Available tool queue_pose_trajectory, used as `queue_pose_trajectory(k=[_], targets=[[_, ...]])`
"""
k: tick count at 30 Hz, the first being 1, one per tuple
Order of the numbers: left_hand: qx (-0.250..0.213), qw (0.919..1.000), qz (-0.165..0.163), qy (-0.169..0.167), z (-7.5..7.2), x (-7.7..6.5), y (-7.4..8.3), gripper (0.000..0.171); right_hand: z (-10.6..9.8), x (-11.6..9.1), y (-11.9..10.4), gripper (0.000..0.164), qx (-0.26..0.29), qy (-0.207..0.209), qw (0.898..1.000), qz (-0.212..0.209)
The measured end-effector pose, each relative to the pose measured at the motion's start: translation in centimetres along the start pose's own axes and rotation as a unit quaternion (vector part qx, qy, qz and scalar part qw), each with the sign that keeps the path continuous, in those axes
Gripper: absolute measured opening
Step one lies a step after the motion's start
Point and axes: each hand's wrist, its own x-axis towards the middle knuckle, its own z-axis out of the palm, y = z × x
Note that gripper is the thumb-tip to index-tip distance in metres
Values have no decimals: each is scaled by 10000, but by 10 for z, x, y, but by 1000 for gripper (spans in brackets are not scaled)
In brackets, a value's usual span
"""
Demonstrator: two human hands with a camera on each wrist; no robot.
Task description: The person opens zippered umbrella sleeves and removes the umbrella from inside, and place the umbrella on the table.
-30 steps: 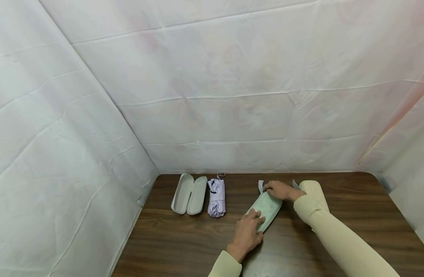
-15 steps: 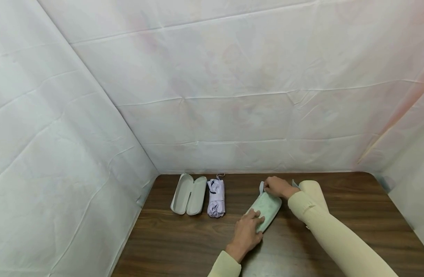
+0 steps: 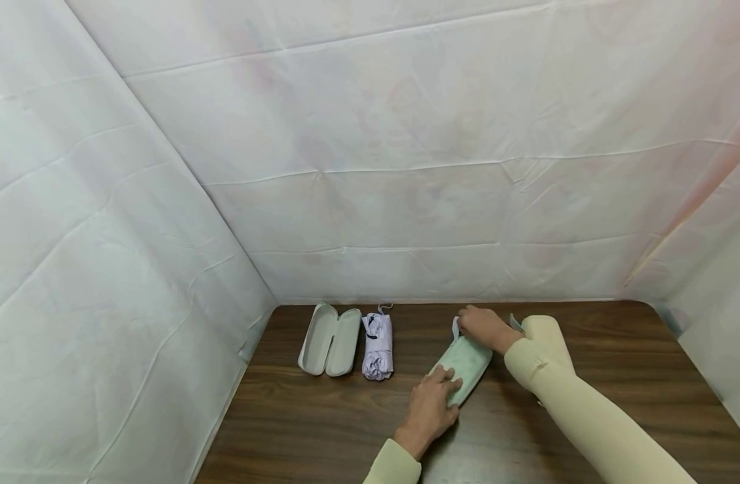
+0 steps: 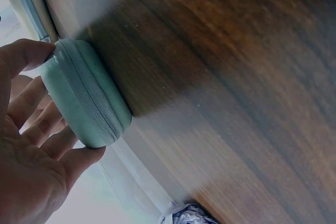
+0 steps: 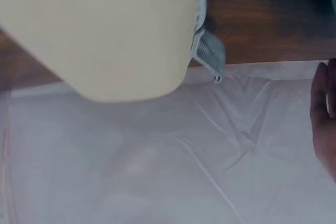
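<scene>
A mint green zippered pencil case (image 3: pixel 470 361) lies slantwise on the wooden table. My left hand (image 3: pixel 429 407) grips its near end; in the left wrist view the thumb and fingers (image 4: pixel 81 161) clasp both sides of that end, with the zipper (image 4: pixel 94 98) running between them. At the far end, my right hand (image 3: pixel 484 328) bends its fingers at the case's edge, beside a pale grey loop (image 3: pixel 456 327). Its fingertips are hidden from the head view, and only part of this hand (image 5: pixel 324 124) enters the right wrist view.
Right of the green case, partly under the right sleeve (image 3: pixel 545 370), lies a cream case (image 3: pixel 542 329) with a grey tab (image 5: pixel 211 53). An opened white glasses case (image 3: pixel 345 343) and a folded lilac umbrella (image 3: pixel 378 346) lie at the left. White sheeting (image 3: pixel 406 202) walls the table's back.
My right hand has shifted slightly up and left at the case's far end, and the pale loop now bends a little. The left hand and the case stay in place.
</scene>
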Motion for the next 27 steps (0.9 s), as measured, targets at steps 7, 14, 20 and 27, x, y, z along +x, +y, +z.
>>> queue_pose_trajectory(k=[7, 14, 20, 27], targets=[[-21, 10000, 32, 88, 0, -2, 0, 49, 5, -3, 5, 9, -917, 254, 9933, -652], [-1, 9999, 50, 126, 1, -1, 0, 49, 13, -6, 14, 10, -1134, 361, 9898, -782], [-101, 9999, -36, 24, 3, 1, -1, 50, 18, -11, 22, 11, -1500, 361, 9853, -731], [-135, 9999, -41, -17, 4, 3, -2, 50, 20, -20, 30, 14, -1118, 497, 9905, -623]])
